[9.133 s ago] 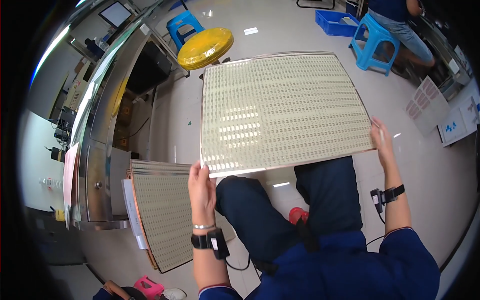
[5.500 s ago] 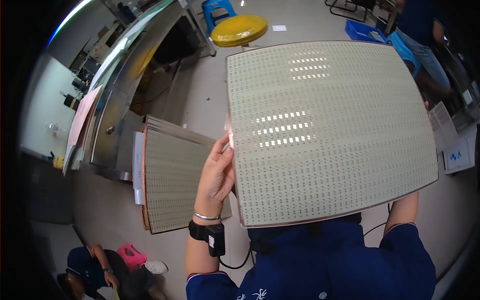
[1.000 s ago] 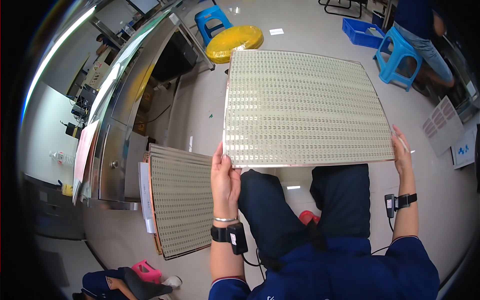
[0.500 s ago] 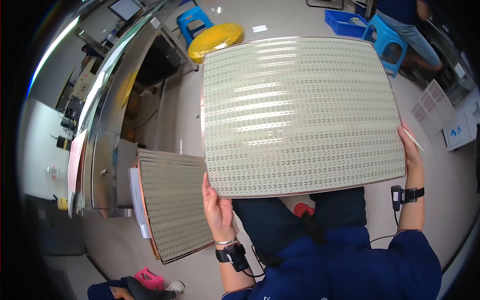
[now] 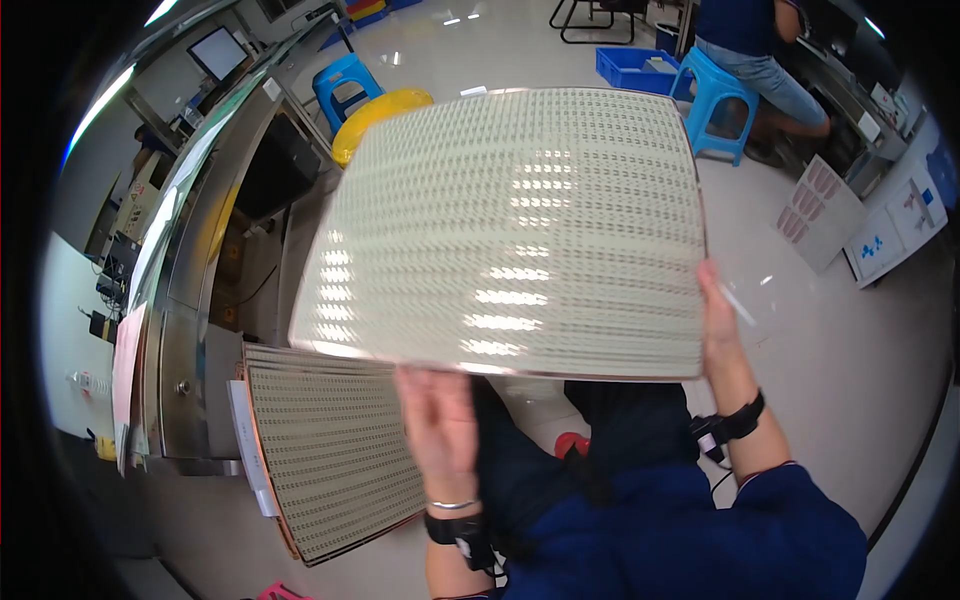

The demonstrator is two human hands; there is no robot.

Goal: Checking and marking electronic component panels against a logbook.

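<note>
A large, pale green circuit board panel (image 5: 430,240), patterned with rows of small marks and edged in copper, is raised in front of me and tilted, with bright glare on it. My left hand (image 5: 440,415) supports its lower edge; the fingertips go out of sight behind the panel and the hand is somewhat blurred. At the right edge, my right hand (image 5: 718,318) grips the panel. A thin white stick (image 5: 738,305) juts from that same hand. Below and left, a stack of similar panels (image 5: 330,450) leans on edge, partly covered by my left hand.
A metal workbench (image 5: 185,340) runs along the left. Beyond the panel are a yellow-wrapped round seat (image 5: 400,103), a blue stool (image 5: 345,85) and a blue crate (image 5: 635,70). A seated person (image 5: 760,70) works at the far right, near a leaning sheet (image 5: 815,215).
The raised panel has moved left and tilted, its lower left corner swinging out over the stack. My left hand has shifted from the corner to along the lower edge. The view has turned right.
</note>
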